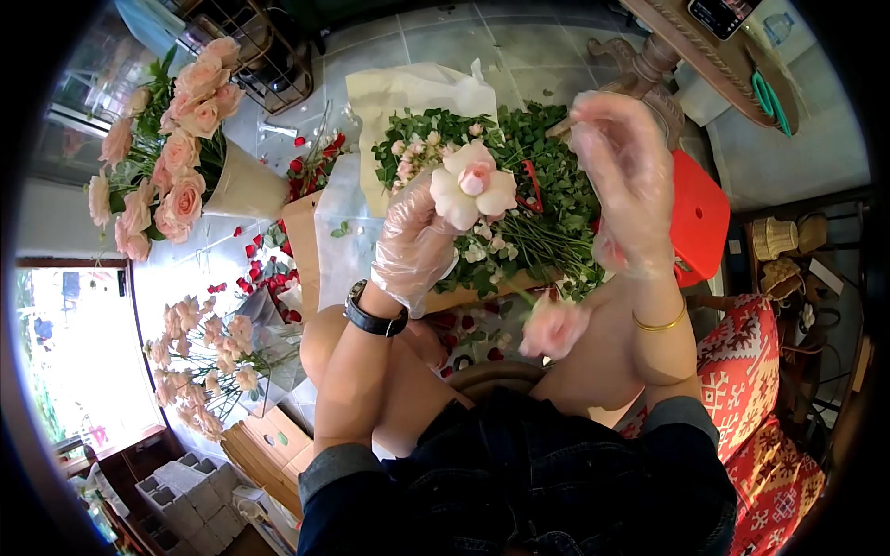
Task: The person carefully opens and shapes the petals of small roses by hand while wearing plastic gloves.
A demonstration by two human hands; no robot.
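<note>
My left hand (413,243), in a clear plastic glove, is closed around the base of an opened rose (474,182) with pale outer petals and a pink centre. The bloom faces up toward me. Off to the right, my right hand (629,176), gloved too, is raised with its fingers loosely curved and nothing visible between them. A pinkish patch by its palm is too unclear to name. Below it, a pink rose (554,326) hangs head down over my lap. Green leafy stems (542,153) lie behind the hands, with a red-handled tool (531,185) partly hidden among them.
A white bucket (248,183) of pink roses stands at left, above more pale roses (199,357). Red petals (255,264) litter the tiled floor. A red stool (700,218) is right of my hand; a wooden table (718,60) with a phone (721,14) is beyond.
</note>
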